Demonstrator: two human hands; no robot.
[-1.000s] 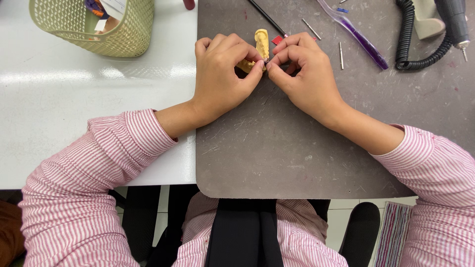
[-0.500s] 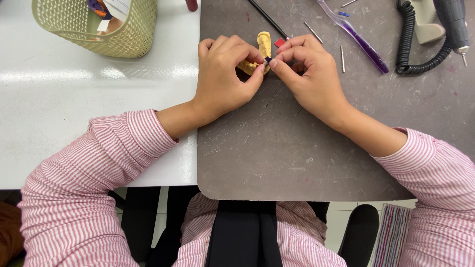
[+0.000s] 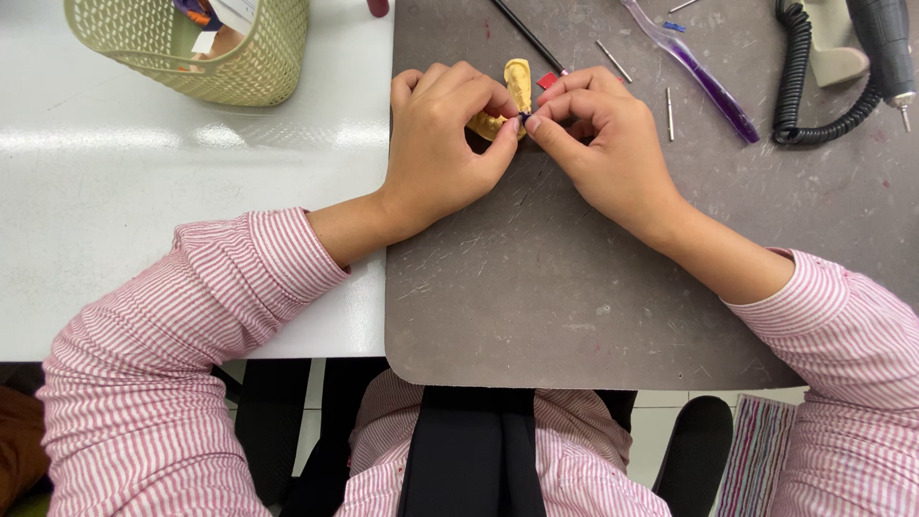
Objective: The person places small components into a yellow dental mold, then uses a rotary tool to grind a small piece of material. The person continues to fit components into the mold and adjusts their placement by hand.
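Grey mat (image 3: 574,287): both hands' grip unchanged, left hand (image 3: 442,144), right hand (image 3: 603,144) pinching yellow cast (image 3: 518,81).

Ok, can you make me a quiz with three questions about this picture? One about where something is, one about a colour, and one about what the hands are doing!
1. Where is the green basket?
A. On the white table, top left
B. On the grey mat
C. On the floor

2. What colour is the small moulded piece between the hands?
A. Blue
B. Yellow
C. Black

3. What are the left hand and right hand doing?
A. Lying flat and open
B. Holding the basket
C. Pinching together at the yellow piece

Answers:
1. A, the basket stands on the white surface, left of the grey mat.
2. B, the part showing above the fingers is yellow.
3. C, both hands' fingertips meet at the piece, fingers curled.
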